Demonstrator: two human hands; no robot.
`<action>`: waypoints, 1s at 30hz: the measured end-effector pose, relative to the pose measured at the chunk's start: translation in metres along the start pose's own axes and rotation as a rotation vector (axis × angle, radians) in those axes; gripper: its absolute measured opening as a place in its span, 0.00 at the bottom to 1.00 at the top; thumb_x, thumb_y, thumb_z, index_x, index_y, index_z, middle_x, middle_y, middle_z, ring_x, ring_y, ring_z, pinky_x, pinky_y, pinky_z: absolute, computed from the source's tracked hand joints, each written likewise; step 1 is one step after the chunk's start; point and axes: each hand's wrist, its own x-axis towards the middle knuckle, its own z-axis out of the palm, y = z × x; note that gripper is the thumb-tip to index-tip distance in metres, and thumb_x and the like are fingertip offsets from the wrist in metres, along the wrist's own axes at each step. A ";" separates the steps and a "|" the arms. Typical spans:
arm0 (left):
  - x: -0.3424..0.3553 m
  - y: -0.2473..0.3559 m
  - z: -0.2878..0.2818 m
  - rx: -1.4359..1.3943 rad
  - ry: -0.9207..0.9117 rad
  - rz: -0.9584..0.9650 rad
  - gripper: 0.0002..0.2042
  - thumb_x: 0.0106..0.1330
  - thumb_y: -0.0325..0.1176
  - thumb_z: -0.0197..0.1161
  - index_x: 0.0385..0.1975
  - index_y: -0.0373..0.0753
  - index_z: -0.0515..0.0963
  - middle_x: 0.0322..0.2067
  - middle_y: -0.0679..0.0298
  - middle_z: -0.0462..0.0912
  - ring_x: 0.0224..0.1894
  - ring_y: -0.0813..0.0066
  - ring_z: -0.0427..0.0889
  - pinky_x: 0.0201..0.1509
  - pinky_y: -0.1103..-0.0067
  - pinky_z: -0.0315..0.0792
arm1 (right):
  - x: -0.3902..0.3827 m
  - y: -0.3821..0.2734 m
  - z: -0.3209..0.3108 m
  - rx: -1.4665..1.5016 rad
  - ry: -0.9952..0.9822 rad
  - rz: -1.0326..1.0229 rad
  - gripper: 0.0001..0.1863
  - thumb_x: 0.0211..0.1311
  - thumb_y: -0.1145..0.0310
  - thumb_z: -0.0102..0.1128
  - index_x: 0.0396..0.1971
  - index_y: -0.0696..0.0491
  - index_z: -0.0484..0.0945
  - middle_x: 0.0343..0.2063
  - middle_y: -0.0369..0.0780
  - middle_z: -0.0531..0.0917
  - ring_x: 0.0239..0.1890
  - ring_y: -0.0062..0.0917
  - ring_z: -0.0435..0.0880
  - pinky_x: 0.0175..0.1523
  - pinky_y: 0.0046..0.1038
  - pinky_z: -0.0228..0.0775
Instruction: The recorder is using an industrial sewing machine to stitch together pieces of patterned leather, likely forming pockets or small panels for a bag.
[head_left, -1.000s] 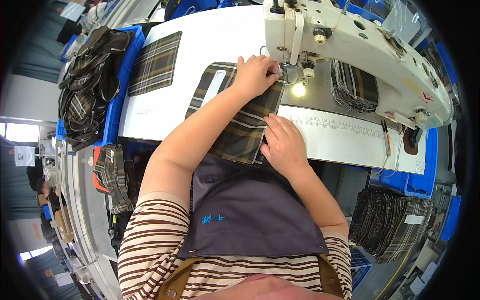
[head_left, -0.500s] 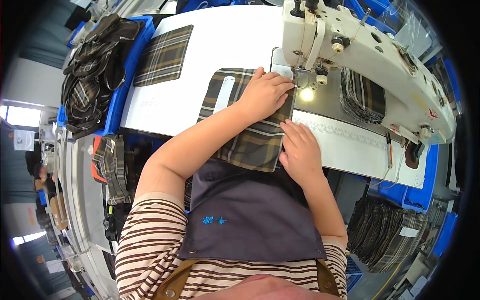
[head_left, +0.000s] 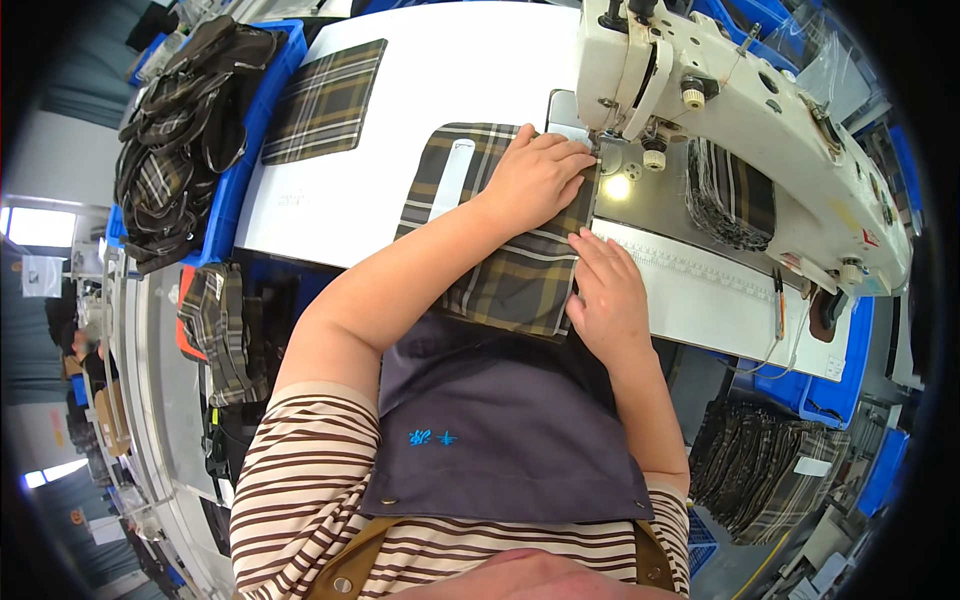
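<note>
A dark plaid fabric panel (head_left: 510, 290) in brown, olive and white lies on the white sewing table, its front end hanging toward my lap. Its right edge runs up to the needle area of a white sewing machine (head_left: 745, 120). My left hand (head_left: 537, 182) rests flat on the panel's upper part, fingers stretched toward the presser foot, which the fingertips partly hide. Lower down, my right hand (head_left: 612, 300) lies along the panel's right edge with fingers extended and the thumb beside the edge. A pale strip (head_left: 453, 185) with a rounded end sits on the panel, left of my left hand.
Another plaid panel (head_left: 325, 100) lies at the table's far left, beside a blue bin (head_left: 240, 190) heaped with dark plaid pieces. Under the machine arm sits a stack of plaid pieces (head_left: 730, 195). A ruler strip (head_left: 680, 262) and orange-handled snips (head_left: 780, 305) are at the right.
The whole view has shifted slightly. Both hands keep nearly the same places on the panel, and the panel shows little movement relative to the needle.
</note>
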 end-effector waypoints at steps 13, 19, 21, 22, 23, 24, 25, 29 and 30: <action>0.001 -0.005 0.001 -0.039 0.017 0.017 0.14 0.65 0.32 0.66 0.51 0.40 0.85 0.53 0.67 0.86 0.56 0.68 0.81 0.58 0.68 0.69 | -0.002 -0.002 0.003 -0.011 0.009 0.019 0.17 0.46 0.77 0.67 0.39 0.62 0.81 0.59 0.46 0.80 0.67 0.38 0.76 0.70 0.45 0.68; -0.040 0.032 -0.021 -0.207 -0.113 -0.037 0.22 0.69 0.42 0.65 0.58 0.37 0.81 0.63 0.58 0.80 0.68 0.57 0.74 0.71 0.62 0.67 | -0.017 -0.012 0.001 -0.038 0.013 0.045 0.16 0.46 0.76 0.68 0.38 0.60 0.82 0.58 0.46 0.80 0.66 0.41 0.75 0.70 0.48 0.67; -0.064 0.049 -0.045 -0.300 -0.230 -0.042 0.30 0.67 0.53 0.66 0.61 0.35 0.78 0.67 0.54 0.76 0.72 0.52 0.70 0.74 0.61 0.65 | -0.026 -0.016 0.002 -0.018 0.079 0.032 0.13 0.46 0.74 0.70 0.35 0.56 0.84 0.56 0.45 0.80 0.63 0.43 0.76 0.66 0.46 0.69; -0.078 0.056 -0.054 -0.323 -0.260 -0.003 0.36 0.65 0.58 0.66 0.62 0.34 0.77 0.68 0.53 0.74 0.72 0.50 0.68 0.73 0.60 0.65 | -0.034 -0.021 0.005 -0.020 0.079 0.046 0.13 0.46 0.74 0.70 0.35 0.56 0.84 0.56 0.45 0.80 0.63 0.43 0.76 0.66 0.46 0.69; -0.090 0.064 -0.063 -0.295 -0.307 0.001 0.43 0.59 0.64 0.68 0.64 0.33 0.74 0.70 0.53 0.72 0.73 0.49 0.67 0.72 0.59 0.65 | -0.045 -0.029 0.007 -0.027 0.178 0.032 0.12 0.47 0.74 0.70 0.34 0.54 0.84 0.55 0.44 0.80 0.62 0.43 0.77 0.63 0.45 0.69; -0.100 0.074 -0.068 -0.285 -0.313 -0.008 0.43 0.55 0.61 0.73 0.66 0.37 0.74 0.71 0.57 0.70 0.73 0.54 0.67 0.67 0.59 0.67 | -0.057 -0.036 0.010 -0.037 0.276 0.020 0.11 0.47 0.74 0.71 0.34 0.53 0.85 0.55 0.43 0.80 0.60 0.43 0.77 0.60 0.44 0.70; -0.107 0.080 -0.070 -0.251 -0.325 -0.020 0.41 0.54 0.55 0.76 0.66 0.41 0.74 0.71 0.59 0.71 0.73 0.57 0.67 0.66 0.59 0.68 | -0.069 -0.040 0.014 -0.028 0.368 0.026 0.07 0.50 0.73 0.72 0.30 0.51 0.85 0.44 0.39 0.84 0.49 0.37 0.82 0.47 0.38 0.72; -0.129 0.081 -0.066 -0.154 -0.242 -0.014 0.35 0.52 0.38 0.80 0.64 0.49 0.76 0.67 0.67 0.75 0.71 0.62 0.70 0.61 0.59 0.70 | -0.097 -0.042 0.045 0.456 0.212 0.451 0.08 0.57 0.70 0.73 0.25 0.56 0.83 0.21 0.37 0.79 0.24 0.30 0.79 0.31 0.29 0.70; -0.131 0.082 -0.064 -0.158 -0.248 -0.005 0.35 0.52 0.38 0.80 0.64 0.49 0.76 0.67 0.67 0.75 0.71 0.62 0.70 0.61 0.59 0.70 | -0.095 -0.046 0.044 0.690 0.117 0.665 0.09 0.63 0.69 0.71 0.29 0.58 0.83 0.22 0.36 0.80 0.24 0.24 0.79 0.33 0.27 0.72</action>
